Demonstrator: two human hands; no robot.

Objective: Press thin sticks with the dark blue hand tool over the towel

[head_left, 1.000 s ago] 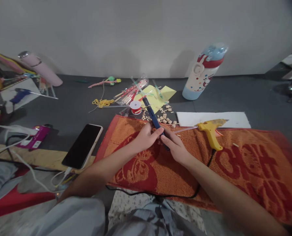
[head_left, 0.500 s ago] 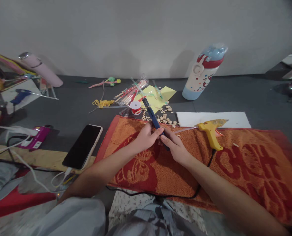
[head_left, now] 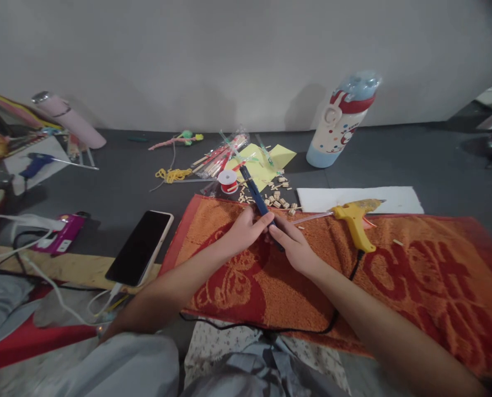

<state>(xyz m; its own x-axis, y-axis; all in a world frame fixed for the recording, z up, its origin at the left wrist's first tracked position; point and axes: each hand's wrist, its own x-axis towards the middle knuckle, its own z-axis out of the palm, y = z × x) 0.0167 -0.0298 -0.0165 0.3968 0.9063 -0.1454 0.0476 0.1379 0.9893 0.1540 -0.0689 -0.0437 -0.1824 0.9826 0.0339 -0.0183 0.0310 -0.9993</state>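
Note:
My left hand (head_left: 249,230) and my right hand (head_left: 292,242) are closed together around a slim dark-blue utility knife (head_left: 255,193). It slants up and away from me over the orange towel (head_left: 312,286), its far end above the small wooden bits. Both thumbs lie along its upper side. A thin light stick (head_left: 241,184) shows across its far end; whether they touch I cannot tell. Short cut wooden pieces (head_left: 276,199) lie just beyond my fingers. Close to the knife's tip stands a spool of red thread (head_left: 228,181). My fingertips beneath the knife are hidden.
A yellow glue gun (head_left: 356,220) lies on the towel, its black cord running toward me. Behind it is a white board (head_left: 362,198). A tall bottle (head_left: 339,127) stands at the back. Yellow paper (head_left: 285,156), a phone (head_left: 139,248) and a purple power strip (head_left: 66,234) lie further left.
Both hands and the knife have shifted very slightly left. The grip on the knife is unchanged, and the other things stay where they were.

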